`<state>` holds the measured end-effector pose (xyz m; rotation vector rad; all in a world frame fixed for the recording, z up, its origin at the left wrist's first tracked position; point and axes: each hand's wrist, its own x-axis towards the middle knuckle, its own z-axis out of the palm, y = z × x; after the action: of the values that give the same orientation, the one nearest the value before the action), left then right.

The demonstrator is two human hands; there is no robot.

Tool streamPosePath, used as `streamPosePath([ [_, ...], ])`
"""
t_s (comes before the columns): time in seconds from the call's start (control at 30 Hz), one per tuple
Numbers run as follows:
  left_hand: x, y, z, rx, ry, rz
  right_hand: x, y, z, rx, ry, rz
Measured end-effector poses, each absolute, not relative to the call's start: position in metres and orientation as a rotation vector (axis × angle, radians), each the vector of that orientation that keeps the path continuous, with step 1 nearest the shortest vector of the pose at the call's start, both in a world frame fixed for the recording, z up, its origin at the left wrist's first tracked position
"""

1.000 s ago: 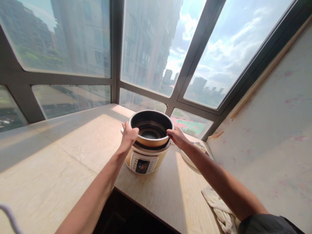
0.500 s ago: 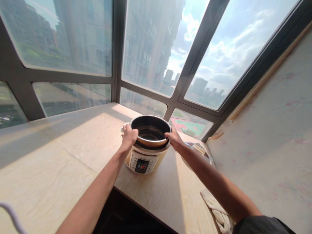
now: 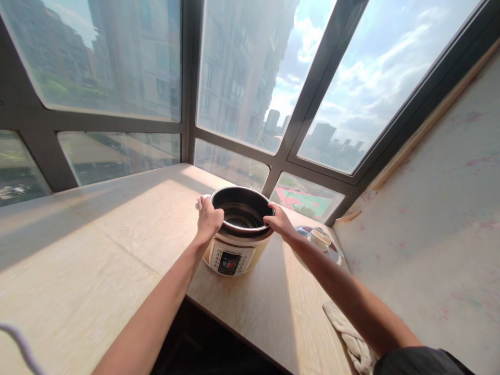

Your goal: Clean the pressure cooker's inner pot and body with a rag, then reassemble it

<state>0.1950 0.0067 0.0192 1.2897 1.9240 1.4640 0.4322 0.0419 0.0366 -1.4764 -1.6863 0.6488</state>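
A dark inner pot [image 3: 244, 202] with a pale metal rim sits mostly down inside the cream and gold electric cooker [image 3: 255, 253], its rim just above the cooker's top. On the left side of that rim, my left hand [image 3: 210, 217] is closed, thumb over the edge. Opposite it, my right hand [image 3: 279, 221] pinches the rim with the thumb inside the pot. The cooker stands upright, its control panel [image 3: 229, 262] facing me. The fingers outside the pot are partly hidden.
To the right, against the wall, lies a round lid [image 3: 321, 240] with a knob, partly behind my right forearm. A crumpled cloth [image 3: 349, 338] rests near the counter's right edge. A pale cord [image 3: 19, 341] shows at lower left. Windows rise behind the marble-patterned counter [image 3: 128, 224].
The inner pot has gone lower into the cooker, and its golden outer side no longer shows. Both hands have stayed on its rim.
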Motion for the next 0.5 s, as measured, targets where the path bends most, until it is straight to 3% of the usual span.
streamPosePath([
  [0.5, 0.193, -0.001, 0.005, 1.488, 1.866, 1.545, 0.440, 0.052, 0.008, -1.365, -1.927, 0.278],
])
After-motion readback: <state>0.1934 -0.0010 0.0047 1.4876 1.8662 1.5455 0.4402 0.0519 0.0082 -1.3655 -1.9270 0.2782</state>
